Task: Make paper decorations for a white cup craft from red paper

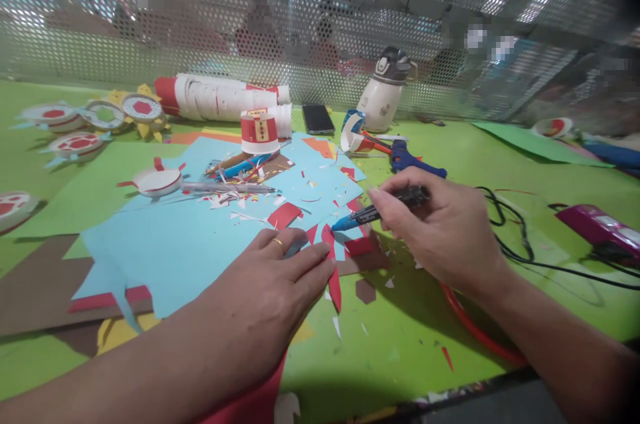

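My right hand (440, 231) is closed around a black marker with a blue cap (373, 213), its tip pointing left over the paper. My left hand (273, 287) lies flat, fingers stretched out, pressing down on a light blue paper sheet (190, 244). Its fingertips rest beside a narrow red paper strip (333, 271) and a small blue-and-red cut piece (350, 241), just under the marker tip. A gold ring shows on one left finger.
Red and white paper scraps (260, 201) litter the blue sheet. Behind stand a decorated paper cup (259, 132), stacked cups (220, 97), a phone (317, 119), a white bottle (383, 96) and a blue glue gun (413, 161). A pink stapler (600, 231) and black cable (520, 244) lie right. A perforated metal screen (320, 24) closes the back.
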Action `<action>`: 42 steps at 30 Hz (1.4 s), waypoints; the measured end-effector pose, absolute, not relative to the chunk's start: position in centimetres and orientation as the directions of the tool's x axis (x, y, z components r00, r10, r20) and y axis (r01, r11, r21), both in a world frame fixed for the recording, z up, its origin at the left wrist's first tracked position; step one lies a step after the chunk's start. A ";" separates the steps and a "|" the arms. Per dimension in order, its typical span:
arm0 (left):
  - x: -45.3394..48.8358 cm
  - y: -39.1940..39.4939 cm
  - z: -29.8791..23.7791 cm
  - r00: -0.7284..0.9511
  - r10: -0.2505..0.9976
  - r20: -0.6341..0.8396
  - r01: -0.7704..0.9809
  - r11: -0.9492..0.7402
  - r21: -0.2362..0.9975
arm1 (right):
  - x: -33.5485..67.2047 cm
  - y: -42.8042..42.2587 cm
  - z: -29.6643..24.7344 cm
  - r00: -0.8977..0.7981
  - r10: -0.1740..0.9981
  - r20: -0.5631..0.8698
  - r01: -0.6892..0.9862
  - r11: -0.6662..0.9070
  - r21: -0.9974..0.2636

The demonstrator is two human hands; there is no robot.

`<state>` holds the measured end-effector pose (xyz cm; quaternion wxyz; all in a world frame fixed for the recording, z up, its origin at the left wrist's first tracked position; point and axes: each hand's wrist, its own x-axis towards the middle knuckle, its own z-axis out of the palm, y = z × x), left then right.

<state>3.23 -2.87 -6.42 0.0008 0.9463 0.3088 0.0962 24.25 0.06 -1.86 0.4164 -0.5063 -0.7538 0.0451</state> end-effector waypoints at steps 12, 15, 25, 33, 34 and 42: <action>3.2 -3.0 -6.5 0.783 0.588 0.205 0.587 -0.806 0.073 | 24.3 0.1 -2.0 -0.192 0.777 0.600 0.728 0.523 -0.443; 3.2 -2.9 -6.5 0.785 0.586 0.203 0.584 -0.808 0.074 | 24.3 0.2 -2.2 -0.203 0.772 0.603 0.730 0.530 -0.432; 3.2 -2.8 -6.7 0.790 0.577 0.208 0.581 -0.813 0.050 | 24.4 0.2 -1.9 -0.242 0.810 0.534 0.736 0.512 -0.444; 3.3 -2.8 -6.8 0.788 0.581 0.205 0.585 -0.810 0.047 | 24.6 -0.1 -1.4 -0.295 0.843 0.450 0.737 0.500 -0.455; 3.3 -2.8 -6.8 0.789 0.580 0.204 0.584 -0.810 0.046 | 24.6 -0.2 -1.4 -0.300 0.843 0.446 0.733 0.504 -0.458; 3.3 -2.8 -6.7 0.788 0.581 0.205 0.584 -0.810 0.050 | 24.4 -0.4 -1.3 -0.343 0.820 0.458 0.742 0.536 -0.403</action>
